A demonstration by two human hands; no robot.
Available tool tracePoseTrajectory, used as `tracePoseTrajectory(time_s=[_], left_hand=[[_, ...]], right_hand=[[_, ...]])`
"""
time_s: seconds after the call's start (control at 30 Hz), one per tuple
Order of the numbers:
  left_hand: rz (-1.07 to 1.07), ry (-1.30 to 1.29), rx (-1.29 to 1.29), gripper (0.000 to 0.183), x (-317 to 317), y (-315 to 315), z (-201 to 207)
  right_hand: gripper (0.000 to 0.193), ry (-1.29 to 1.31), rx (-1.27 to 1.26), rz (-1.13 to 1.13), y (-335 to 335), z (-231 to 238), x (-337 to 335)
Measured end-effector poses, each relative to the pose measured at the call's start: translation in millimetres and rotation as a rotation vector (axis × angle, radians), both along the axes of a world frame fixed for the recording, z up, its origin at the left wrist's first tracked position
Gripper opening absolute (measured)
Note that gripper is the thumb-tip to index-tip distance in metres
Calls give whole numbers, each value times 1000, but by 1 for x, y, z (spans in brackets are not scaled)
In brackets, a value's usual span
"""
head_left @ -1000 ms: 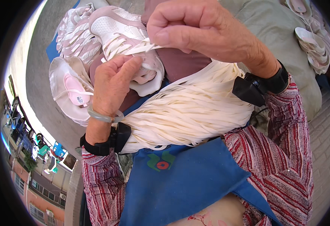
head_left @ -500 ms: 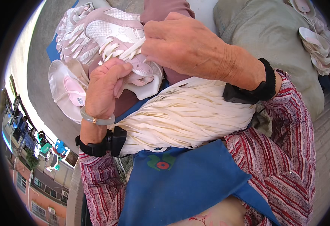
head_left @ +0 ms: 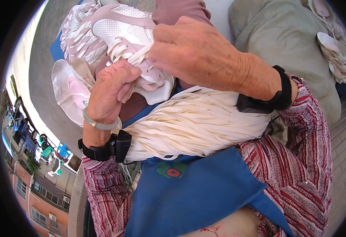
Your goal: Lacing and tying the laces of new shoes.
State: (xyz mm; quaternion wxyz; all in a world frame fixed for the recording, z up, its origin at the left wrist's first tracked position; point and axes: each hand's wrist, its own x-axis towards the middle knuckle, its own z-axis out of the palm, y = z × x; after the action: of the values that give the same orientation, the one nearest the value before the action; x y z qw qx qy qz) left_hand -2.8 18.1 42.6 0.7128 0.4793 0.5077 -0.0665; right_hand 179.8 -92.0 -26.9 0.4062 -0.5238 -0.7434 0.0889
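A pink-and-white sneaker upper (head_left: 119,28), part mesh, lies across my lap over mauve trousers. Flat cream shoelace (head_left: 138,56) crisscrosses its front in several rows. My left hand (head_left: 111,89), a bangle on its wrist, pinches the edge of the upper by the eyelets with thumb and fingers. My right hand (head_left: 200,55) is closed just to the right of the lacing, and a strand of lace runs into its fingers; its fingertips are partly hidden. A thick bundle of loose cream shoelaces (head_left: 204,122) lies across my lap below both hands.
Stacked pink-and-white uppers (head_left: 82,37) lie at the upper left, with a pale upper with a pink insert (head_left: 77,90) below them. A grey-green sack (head_left: 279,31) stands at the right, near more shoe pieces (head_left: 335,55). A blue apron (head_left: 192,189) covers my front.
The view has shifted slightly, so the things sit a little further right. Both hands keep about the same hold, with the right fingers still at the lacing.
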Motion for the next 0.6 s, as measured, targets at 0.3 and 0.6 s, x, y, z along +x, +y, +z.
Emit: tracePoseTrajectory(time_s=[0.3,0.6], left_hand=[[-36,12,5,16,1,-1,2],[-106,-7,194,15,-3,-5,1]], right_hand=[[11,6,-39,21,0,3,-6],[12,1,-190,50,6,22,-19]])
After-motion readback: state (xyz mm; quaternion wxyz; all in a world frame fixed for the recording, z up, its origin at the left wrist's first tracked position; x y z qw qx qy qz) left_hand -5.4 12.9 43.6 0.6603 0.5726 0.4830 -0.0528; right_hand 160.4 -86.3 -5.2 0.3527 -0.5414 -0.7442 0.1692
